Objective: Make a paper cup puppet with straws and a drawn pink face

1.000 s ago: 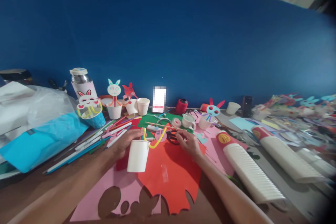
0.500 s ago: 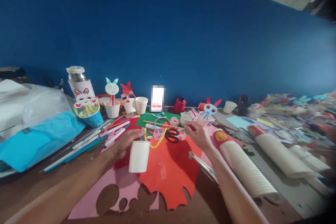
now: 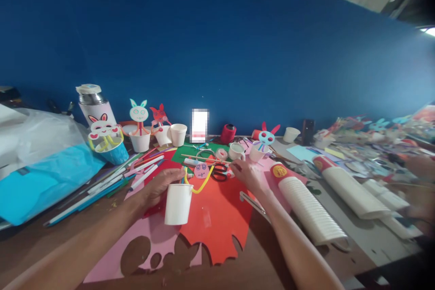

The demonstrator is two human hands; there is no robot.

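My left hand [image 3: 168, 181] is closed at the rim of a white paper cup [image 3: 177, 205], holding it above the red-orange paper. A blue stem and a bent yellow pipe cleaner [image 3: 201, 189] rise from the cup's mouth. Just behind it is a pink paper circle with a drawn face [image 3: 201, 170]; I cannot tell whether it is joined to the pipe cleaner. My right hand [image 3: 247, 176] has curled fingers beside the black-handled scissors [image 3: 219, 172]. Its fingertips are over a small pink piece, and whether they grip it is hidden.
Cut red-orange paper [image 3: 217, 217] and pink paper [image 3: 108, 253] cover the middle. Markers [image 3: 142, 176] lie left, stacked paper cups [image 3: 311, 210] right. Finished rabbit figures in cups [image 3: 139, 140] stand along the blue wall, beside a flask [image 3: 95, 102]. A tape roll [image 3: 222, 154] lies behind the scissors.
My right hand has moved down and left, its fingertips now over the pink piece by the scissors. My left hand still holds the cup. The whole view has shifted slightly.
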